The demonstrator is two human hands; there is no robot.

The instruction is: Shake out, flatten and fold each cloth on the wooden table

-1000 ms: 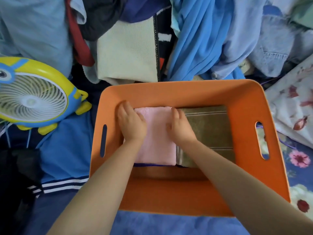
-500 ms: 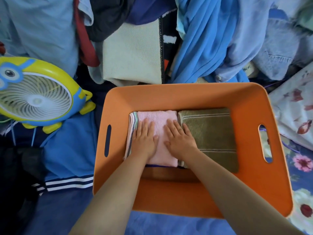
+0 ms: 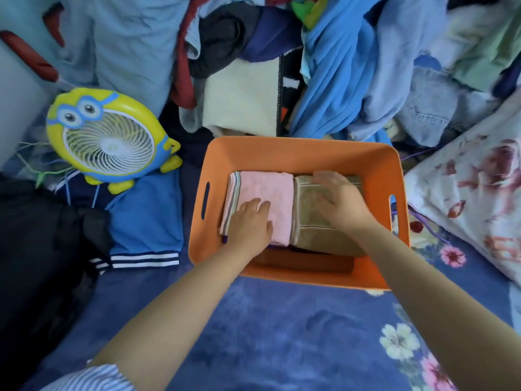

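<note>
Pressing folded cloths flat inside orange basket (image 3: 296, 145): left hand (image 3: 251, 224) open-palmed on pink cloth (image 3: 267, 190), right hand (image 3: 338, 197) spread on olive cloth (image 3: 313, 235), neither gripping; likely settling stacks.

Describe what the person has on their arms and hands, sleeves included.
Both forearms are bare, with no gloves, rings, watch or bracelets visible on the left hand or the right hand. The only clothing in view is a sleeve in blue-and-white stripes at the bottom left edge, ending above the left elbow. The right arm's sleeve is out of frame.
</note>
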